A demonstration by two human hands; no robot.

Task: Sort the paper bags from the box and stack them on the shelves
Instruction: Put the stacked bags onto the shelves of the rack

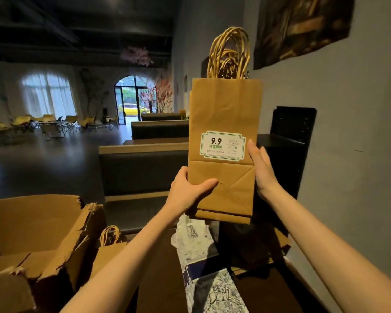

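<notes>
Both hands hold a stack of flat brown paper bags point(224, 132) upright in the air, in front of the black shelf point(289, 141). The left hand point(187, 188) grips the lower left edge with the thumb on the front. The right hand point(261, 168) lies against the right edge, fingers seemingly straight. The torn cardboard box point(32, 240) stands at lower left.

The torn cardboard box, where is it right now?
In the head view the cardboard box sits at the lower left, beside the left forearm, with a brown paper bag leaning against its right side.
</notes>
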